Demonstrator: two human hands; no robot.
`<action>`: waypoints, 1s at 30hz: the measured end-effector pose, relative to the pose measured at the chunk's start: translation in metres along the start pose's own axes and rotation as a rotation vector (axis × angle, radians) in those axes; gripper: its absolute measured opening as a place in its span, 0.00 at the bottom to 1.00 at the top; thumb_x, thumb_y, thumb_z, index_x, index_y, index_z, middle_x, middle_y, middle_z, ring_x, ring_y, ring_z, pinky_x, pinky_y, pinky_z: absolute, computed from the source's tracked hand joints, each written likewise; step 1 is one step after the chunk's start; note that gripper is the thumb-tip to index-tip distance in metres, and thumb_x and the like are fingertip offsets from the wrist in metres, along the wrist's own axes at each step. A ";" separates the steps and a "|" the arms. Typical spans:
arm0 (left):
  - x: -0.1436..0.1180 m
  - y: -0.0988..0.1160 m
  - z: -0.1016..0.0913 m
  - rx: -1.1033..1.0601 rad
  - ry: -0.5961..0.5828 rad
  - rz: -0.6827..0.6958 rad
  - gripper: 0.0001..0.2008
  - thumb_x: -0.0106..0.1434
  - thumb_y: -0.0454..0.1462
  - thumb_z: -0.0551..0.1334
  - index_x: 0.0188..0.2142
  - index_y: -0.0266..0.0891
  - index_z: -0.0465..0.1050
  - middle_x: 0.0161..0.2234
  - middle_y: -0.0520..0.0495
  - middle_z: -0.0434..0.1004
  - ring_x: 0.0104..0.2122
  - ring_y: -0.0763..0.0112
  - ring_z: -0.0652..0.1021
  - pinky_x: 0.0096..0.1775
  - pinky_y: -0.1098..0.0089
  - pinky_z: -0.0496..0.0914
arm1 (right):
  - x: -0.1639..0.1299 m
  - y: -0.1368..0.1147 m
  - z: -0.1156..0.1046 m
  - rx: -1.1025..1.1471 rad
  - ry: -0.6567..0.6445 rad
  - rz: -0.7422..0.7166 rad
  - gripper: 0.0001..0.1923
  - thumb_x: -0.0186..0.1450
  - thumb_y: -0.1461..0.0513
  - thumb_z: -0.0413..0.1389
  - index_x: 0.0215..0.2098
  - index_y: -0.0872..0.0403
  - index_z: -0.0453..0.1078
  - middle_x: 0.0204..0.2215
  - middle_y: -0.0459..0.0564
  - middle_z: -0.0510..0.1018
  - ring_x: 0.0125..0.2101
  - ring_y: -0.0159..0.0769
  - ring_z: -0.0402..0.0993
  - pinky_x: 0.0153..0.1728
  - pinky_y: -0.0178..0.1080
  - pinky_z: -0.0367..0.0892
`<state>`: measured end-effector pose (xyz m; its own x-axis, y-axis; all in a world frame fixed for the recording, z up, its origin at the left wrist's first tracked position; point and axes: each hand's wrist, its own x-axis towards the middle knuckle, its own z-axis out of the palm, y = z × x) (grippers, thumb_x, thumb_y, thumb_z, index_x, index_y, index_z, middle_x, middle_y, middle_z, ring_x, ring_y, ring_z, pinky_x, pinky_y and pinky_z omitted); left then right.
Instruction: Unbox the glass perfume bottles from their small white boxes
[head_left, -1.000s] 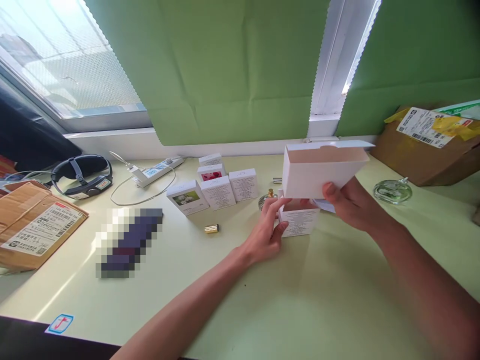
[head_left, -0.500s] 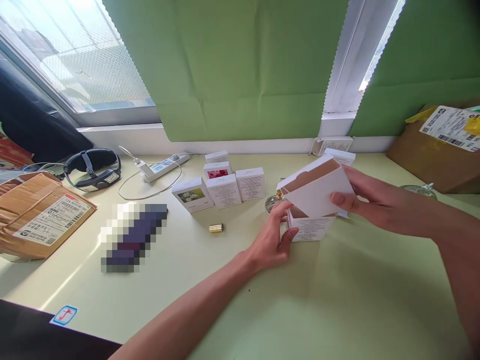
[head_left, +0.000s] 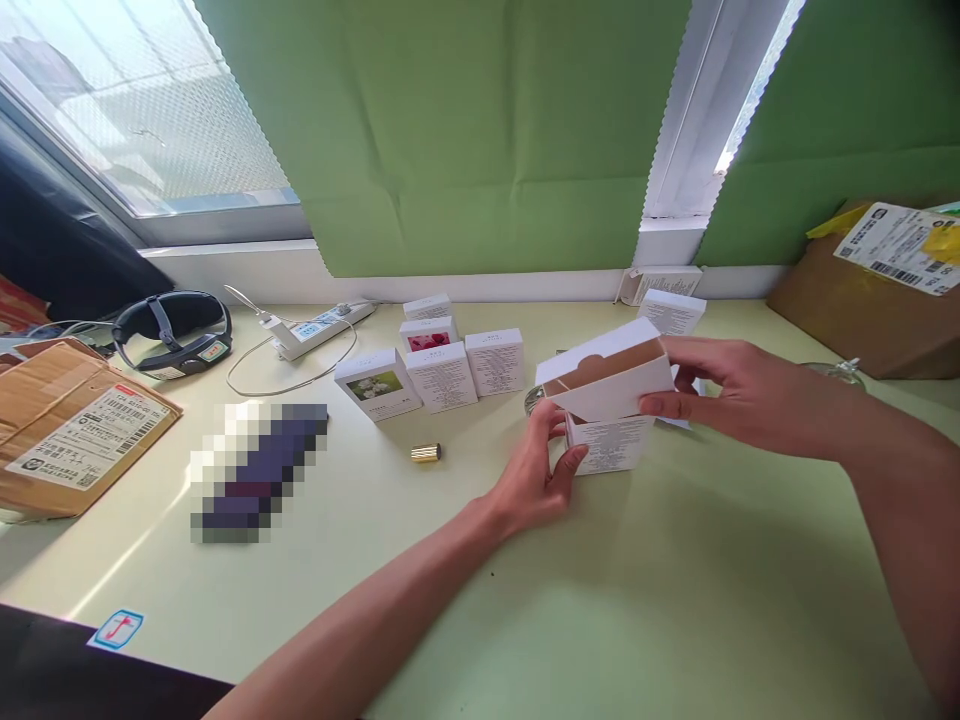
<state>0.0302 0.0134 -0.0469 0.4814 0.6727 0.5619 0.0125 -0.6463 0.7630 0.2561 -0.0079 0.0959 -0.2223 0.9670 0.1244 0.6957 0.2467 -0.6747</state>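
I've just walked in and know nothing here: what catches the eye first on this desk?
Two bare hands meet mid-desk: the right hand tilts a white box sleeve over a small printed box steadied by the left hand. Behind them stands a cluster of little white boxes, under bright green blinds.

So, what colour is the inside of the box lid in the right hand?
Brown inside, white outside: the box lid, held by the right hand, shows best in the head view.

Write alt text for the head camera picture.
Over a pale green desk, the right hand holds a white box sleeve above a small printed box that the left hand steadies. Behind stand more small boxes and a gold cap.
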 end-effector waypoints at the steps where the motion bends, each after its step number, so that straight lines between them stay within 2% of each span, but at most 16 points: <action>1: 0.000 0.001 0.000 0.004 0.006 -0.004 0.19 0.71 0.38 0.56 0.59 0.46 0.52 0.52 0.41 0.67 0.51 0.61 0.73 0.51 0.52 0.74 | -0.001 -0.002 -0.001 -0.032 -0.045 0.009 0.19 0.62 0.41 0.59 0.43 0.42 0.75 0.32 0.44 0.78 0.26 0.36 0.66 0.26 0.38 0.64; 3: 0.001 0.003 -0.001 0.005 0.010 -0.015 0.18 0.71 0.38 0.56 0.58 0.46 0.53 0.52 0.41 0.67 0.52 0.61 0.73 0.51 0.53 0.74 | -0.001 -0.004 -0.002 -0.080 -0.076 0.031 0.19 0.65 0.43 0.56 0.50 0.38 0.72 0.36 0.43 0.78 0.27 0.35 0.65 0.26 0.37 0.63; 5: 0.002 0.005 -0.002 0.004 0.012 -0.020 0.19 0.71 0.39 0.56 0.59 0.45 0.54 0.52 0.40 0.66 0.52 0.61 0.73 0.52 0.52 0.74 | -0.001 -0.004 -0.002 -0.090 -0.046 0.040 0.19 0.65 0.43 0.56 0.52 0.37 0.70 0.37 0.42 0.78 0.26 0.35 0.65 0.26 0.37 0.63; 7: 0.004 0.008 -0.003 0.006 0.032 -0.019 0.20 0.70 0.41 0.58 0.59 0.45 0.55 0.52 0.40 0.67 0.52 0.61 0.73 0.51 0.52 0.74 | -0.001 -0.004 -0.002 -0.088 -0.053 0.043 0.19 0.66 0.44 0.56 0.51 0.37 0.70 0.36 0.43 0.77 0.27 0.36 0.65 0.26 0.37 0.62; 12: 0.007 0.010 -0.003 0.017 0.191 0.011 0.20 0.70 0.45 0.59 0.58 0.45 0.59 0.54 0.40 0.66 0.51 0.62 0.72 0.49 0.56 0.75 | 0.000 -0.003 -0.001 -0.117 -0.105 0.048 0.17 0.64 0.43 0.58 0.46 0.39 0.74 0.29 0.43 0.74 0.25 0.36 0.65 0.24 0.37 0.60; 14: 0.007 0.010 -0.002 0.017 0.234 0.017 0.18 0.71 0.44 0.58 0.57 0.45 0.61 0.54 0.41 0.66 0.50 0.64 0.72 0.49 0.58 0.76 | 0.000 -0.001 0.000 -0.135 -0.111 0.031 0.17 0.64 0.42 0.58 0.44 0.40 0.75 0.29 0.43 0.74 0.25 0.36 0.65 0.24 0.37 0.60; 17: 0.006 0.009 -0.001 0.032 0.260 0.001 0.16 0.71 0.43 0.58 0.56 0.45 0.63 0.54 0.42 0.66 0.49 0.66 0.73 0.48 0.60 0.76 | 0.000 0.000 0.002 -0.147 -0.107 -0.016 0.18 0.64 0.42 0.57 0.39 0.44 0.75 0.33 0.45 0.77 0.28 0.37 0.67 0.27 0.38 0.62; 21: 0.006 0.010 -0.002 0.083 0.283 0.028 0.15 0.72 0.43 0.56 0.56 0.45 0.64 0.55 0.41 0.64 0.53 0.64 0.71 0.45 0.62 0.77 | 0.000 -0.003 0.003 -0.139 -0.122 -0.020 0.19 0.63 0.41 0.58 0.37 0.45 0.74 0.36 0.44 0.78 0.28 0.37 0.67 0.28 0.39 0.64; 28: 0.008 0.011 -0.003 0.140 0.283 0.079 0.10 0.74 0.40 0.53 0.52 0.43 0.65 0.51 0.42 0.63 0.53 0.64 0.68 0.44 0.64 0.76 | -0.007 -0.017 -0.002 -0.072 -0.092 0.021 0.17 0.67 0.41 0.52 0.43 0.40 0.69 0.38 0.46 0.78 0.35 0.43 0.74 0.31 0.40 0.65; 30: 0.008 0.011 -0.004 0.154 0.290 0.087 0.09 0.74 0.40 0.53 0.51 0.43 0.65 0.50 0.42 0.62 0.50 0.65 0.68 0.43 0.65 0.76 | -0.007 -0.017 -0.002 -0.091 -0.082 0.026 0.16 0.67 0.41 0.51 0.43 0.40 0.67 0.38 0.45 0.79 0.34 0.42 0.74 0.32 0.41 0.64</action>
<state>0.0312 0.0131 -0.0328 0.2172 0.6730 0.7070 0.1250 -0.7375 0.6636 0.2475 -0.0188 0.1077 -0.2561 0.9656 0.0452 0.7602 0.2300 -0.6076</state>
